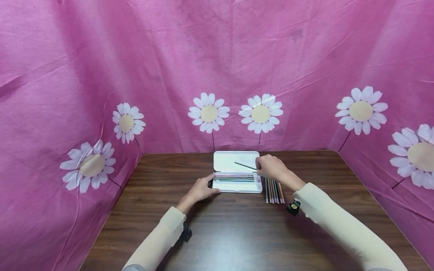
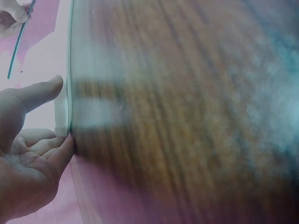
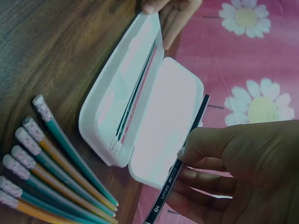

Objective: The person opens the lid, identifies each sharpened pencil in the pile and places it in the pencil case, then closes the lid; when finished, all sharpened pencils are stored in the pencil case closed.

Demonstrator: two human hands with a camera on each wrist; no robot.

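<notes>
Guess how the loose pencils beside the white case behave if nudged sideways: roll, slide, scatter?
The pencils lie side by side on bare wood table, so a sideways push would probably roll them together. They look thin, stiff and light, so they should scatter easily. Whether the barrels are round or hexagonal can't be told; the eraser ends might drag slightly.

A dark brown wooden tabletop (image 1: pixel 237 233) sits at the bottom. A pink cloth (image 1: pixel 217 56) hangs behind it and down both sides. The cloth has big white daisies (image 1: pixel 208 112) on it, each with a tan middle and a thin stem.
</notes>
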